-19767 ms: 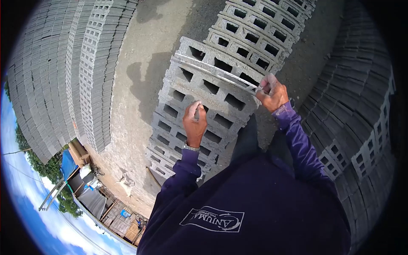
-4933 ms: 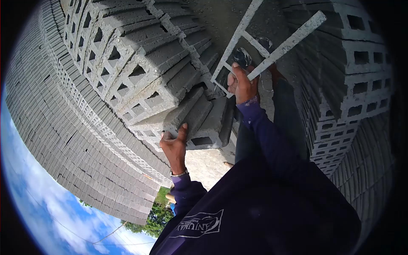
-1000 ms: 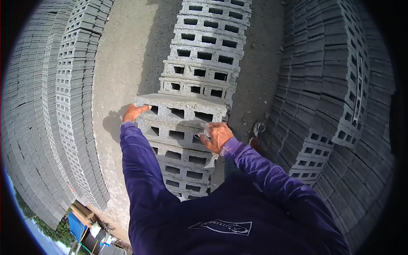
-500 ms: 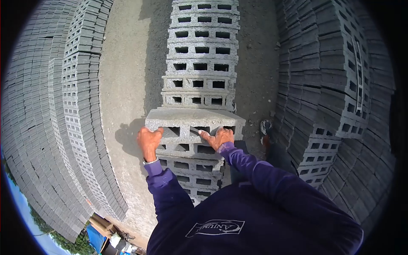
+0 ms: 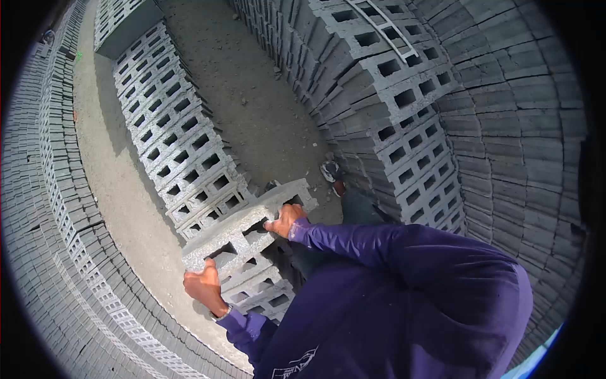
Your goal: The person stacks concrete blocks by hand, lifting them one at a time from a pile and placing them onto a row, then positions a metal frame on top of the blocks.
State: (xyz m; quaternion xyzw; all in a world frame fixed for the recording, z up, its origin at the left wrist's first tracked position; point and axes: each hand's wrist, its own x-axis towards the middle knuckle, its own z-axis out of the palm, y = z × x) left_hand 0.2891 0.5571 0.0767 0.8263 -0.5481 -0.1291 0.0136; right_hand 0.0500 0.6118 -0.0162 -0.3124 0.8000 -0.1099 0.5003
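Left hand (image 5: 205, 286) at eight o'clock and right hand (image 5: 288, 221) towards two on a hollow block (image 5: 240, 240), each grip curled closed, presumably to balance its weight

Gripped block (image 5: 246, 218): is plain grey. Block row (image 5: 165, 140): shows pale grey, patterned with repeating dark rectangular openings. Shirt (image 5: 404, 297): is purple, bearing a white outlined print (image 5: 295, 365). Ladder-shaped frame (image 5: 381, 29): is whitish. Ground (image 5: 129, 218): is greyish tan.
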